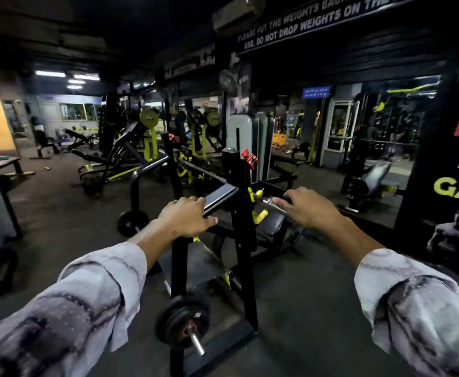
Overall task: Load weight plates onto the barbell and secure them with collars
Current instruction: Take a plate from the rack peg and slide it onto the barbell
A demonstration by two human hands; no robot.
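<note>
A barbell rests across a black bench-press rack (243,240). Its chrome sleeve end (273,204) sticks out toward me on the near side and carries no plate. My right hand (308,206) is closed over that sleeve. My left hand (186,216) grips the rack's black rail (220,195) beside the upright. Black weight plates (180,321) sit on a storage peg low on the rack, with the peg's steel tip pointing at me. Another black plate (132,223) hangs on a peg at the rack's left. Red collars (249,158) are clipped near the top of the upright.
A padded bench seat (273,223) sits inside the rack. Yellow-and-black machines (149,137) fill the room behind. A black wall with a poster (451,186) stands close on the right. Dark rubber floor (304,308) lies around the rack.
</note>
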